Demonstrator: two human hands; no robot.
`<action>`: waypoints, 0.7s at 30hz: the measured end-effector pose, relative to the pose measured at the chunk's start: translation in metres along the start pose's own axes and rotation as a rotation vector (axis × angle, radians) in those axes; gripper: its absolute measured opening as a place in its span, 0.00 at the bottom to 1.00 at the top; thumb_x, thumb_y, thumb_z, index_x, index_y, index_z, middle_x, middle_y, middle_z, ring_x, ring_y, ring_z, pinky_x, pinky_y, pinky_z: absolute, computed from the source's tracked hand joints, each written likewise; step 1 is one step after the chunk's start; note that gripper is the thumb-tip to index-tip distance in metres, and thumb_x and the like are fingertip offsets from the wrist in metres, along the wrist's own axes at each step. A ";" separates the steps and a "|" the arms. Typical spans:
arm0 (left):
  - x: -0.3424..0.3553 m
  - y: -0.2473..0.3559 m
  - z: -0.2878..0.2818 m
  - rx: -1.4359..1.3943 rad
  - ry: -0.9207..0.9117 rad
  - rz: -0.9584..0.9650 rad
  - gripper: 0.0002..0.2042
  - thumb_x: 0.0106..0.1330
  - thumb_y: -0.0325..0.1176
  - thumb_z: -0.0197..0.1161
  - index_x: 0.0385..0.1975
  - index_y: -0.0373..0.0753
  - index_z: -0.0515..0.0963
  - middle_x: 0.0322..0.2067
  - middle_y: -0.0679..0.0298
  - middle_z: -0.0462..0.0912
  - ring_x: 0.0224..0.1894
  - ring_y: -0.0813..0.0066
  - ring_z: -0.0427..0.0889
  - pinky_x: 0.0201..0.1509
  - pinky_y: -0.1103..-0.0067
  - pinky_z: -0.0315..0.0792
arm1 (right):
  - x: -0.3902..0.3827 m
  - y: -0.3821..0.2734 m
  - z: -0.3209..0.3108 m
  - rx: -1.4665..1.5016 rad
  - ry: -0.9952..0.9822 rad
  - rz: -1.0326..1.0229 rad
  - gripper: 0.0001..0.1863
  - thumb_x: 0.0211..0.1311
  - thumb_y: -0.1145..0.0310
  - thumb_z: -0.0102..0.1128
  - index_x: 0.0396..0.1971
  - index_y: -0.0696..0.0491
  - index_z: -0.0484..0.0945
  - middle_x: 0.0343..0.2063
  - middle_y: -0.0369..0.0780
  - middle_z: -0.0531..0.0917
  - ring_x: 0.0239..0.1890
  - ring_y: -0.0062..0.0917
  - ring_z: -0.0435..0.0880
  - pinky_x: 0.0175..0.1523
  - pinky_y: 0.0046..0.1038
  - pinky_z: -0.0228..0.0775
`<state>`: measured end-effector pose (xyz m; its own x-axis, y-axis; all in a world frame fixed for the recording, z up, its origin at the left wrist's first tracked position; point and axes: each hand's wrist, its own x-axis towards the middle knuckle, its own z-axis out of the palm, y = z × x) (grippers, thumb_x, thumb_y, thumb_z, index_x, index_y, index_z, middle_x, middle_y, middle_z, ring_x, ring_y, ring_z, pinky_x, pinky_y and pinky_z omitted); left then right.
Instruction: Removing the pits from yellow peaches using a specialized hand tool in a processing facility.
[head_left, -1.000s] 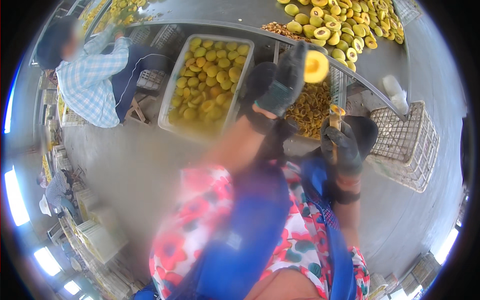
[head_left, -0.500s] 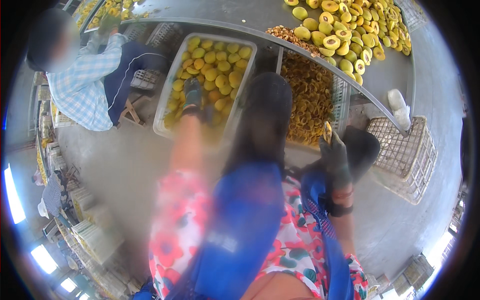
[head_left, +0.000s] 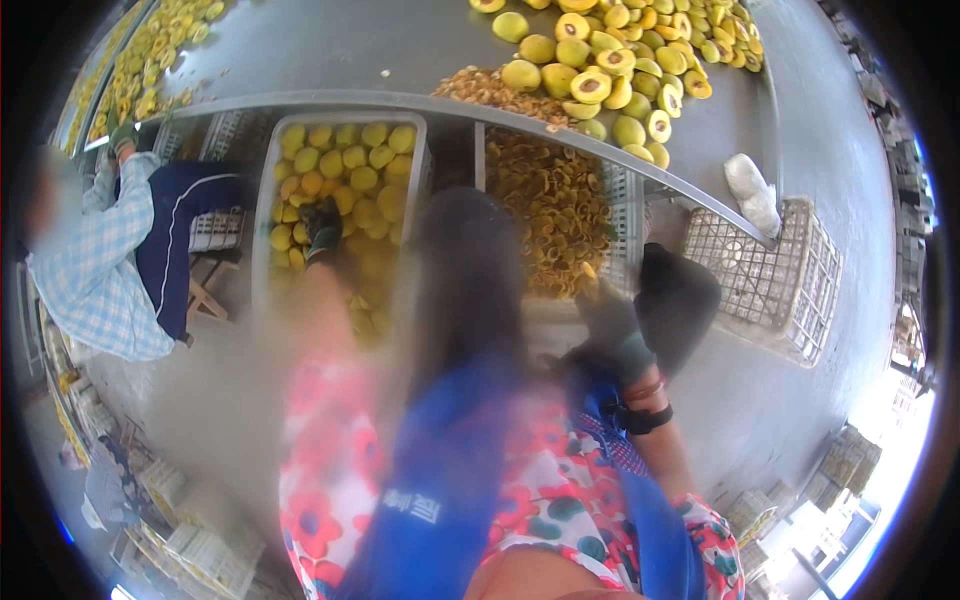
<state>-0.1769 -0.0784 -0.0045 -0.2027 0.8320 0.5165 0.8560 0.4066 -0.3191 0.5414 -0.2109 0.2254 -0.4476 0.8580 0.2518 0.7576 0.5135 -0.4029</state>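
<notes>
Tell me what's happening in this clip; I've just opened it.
A person wearing gloves has the left hand down among whole yellow fruit in a pale tub; whether it grips one is unclear. The right hand holds a narrow yellowish thing, too blurred to name, near a heap of curved scraps. Cut fruit is piled on the metal table ahead. Off to the left, a co-worker in a plaid shirt reaches toward the table.
</notes>
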 end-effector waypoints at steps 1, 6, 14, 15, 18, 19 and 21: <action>-0.012 0.101 0.001 -0.285 -0.229 -0.187 0.26 0.67 0.47 0.47 0.55 0.31 0.67 0.51 0.43 0.73 0.57 0.47 0.69 0.60 0.60 0.62 | 0.003 0.001 -0.011 -0.120 -0.046 0.063 0.23 0.58 0.65 0.54 0.55 0.52 0.69 0.27 0.43 0.72 0.21 0.35 0.74 0.25 0.36 0.65; 0.088 0.263 -0.234 -0.864 -0.038 -0.141 0.23 0.64 0.49 0.53 0.50 0.37 0.73 0.48 0.50 0.77 0.54 0.52 0.72 0.57 0.64 0.65 | 0.006 0.023 -0.021 -0.249 0.221 0.299 0.18 0.58 0.66 0.52 0.49 0.53 0.71 0.28 0.44 0.73 0.17 0.36 0.75 0.21 0.36 0.69; 0.189 0.458 -0.429 -1.271 -0.431 0.750 0.24 0.65 0.45 0.52 0.58 0.38 0.66 0.53 0.51 0.74 0.54 0.52 0.73 0.58 0.67 0.66 | -0.012 0.049 -0.004 -0.337 -0.326 0.423 0.19 0.57 0.67 0.51 0.50 0.54 0.68 0.44 0.48 0.74 0.24 0.39 0.80 0.24 0.38 0.74; 0.186 0.472 -0.433 -1.267 -0.426 0.751 0.24 0.65 0.45 0.52 0.58 0.38 0.66 0.53 0.51 0.74 0.54 0.52 0.73 0.58 0.67 0.66 | -0.005 0.034 -0.018 -0.189 -0.401 0.573 0.21 0.57 0.68 0.51 0.52 0.54 0.68 0.48 0.49 0.73 0.28 0.40 0.81 0.25 0.38 0.75; 0.189 0.518 -0.424 -1.184 -0.394 0.892 0.25 0.65 0.39 0.55 0.63 0.48 0.63 0.58 0.58 0.69 0.57 0.59 0.71 0.58 0.69 0.67 | -0.020 0.031 -0.024 -0.239 -0.229 0.414 0.23 0.55 0.69 0.51 0.54 0.53 0.68 0.51 0.48 0.72 0.37 0.41 0.80 0.26 0.39 0.74; 0.188 0.527 -0.423 -1.096 -0.466 0.994 0.23 0.64 0.40 0.56 0.60 0.49 0.65 0.57 0.58 0.71 0.56 0.60 0.72 0.57 0.69 0.67 | -0.020 0.029 -0.029 -0.239 -0.225 0.427 0.23 0.55 0.69 0.51 0.54 0.53 0.68 0.51 0.48 0.72 0.37 0.41 0.80 0.26 0.39 0.74; 0.191 0.536 -0.422 -0.997 -0.537 1.103 0.22 0.64 0.41 0.57 0.58 0.50 0.67 0.55 0.57 0.73 0.55 0.61 0.73 0.55 0.69 0.68 | -0.019 0.022 -0.041 -0.127 -0.200 0.468 0.24 0.55 0.70 0.50 0.55 0.51 0.68 0.51 0.48 0.71 0.42 0.41 0.77 0.25 0.40 0.72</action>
<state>0.4439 0.1386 0.2586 0.7529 0.6581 -0.0059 0.6023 -0.6855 0.4091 0.5864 -0.2162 0.2482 -0.1201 0.9869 -0.1074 0.9443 0.0802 -0.3192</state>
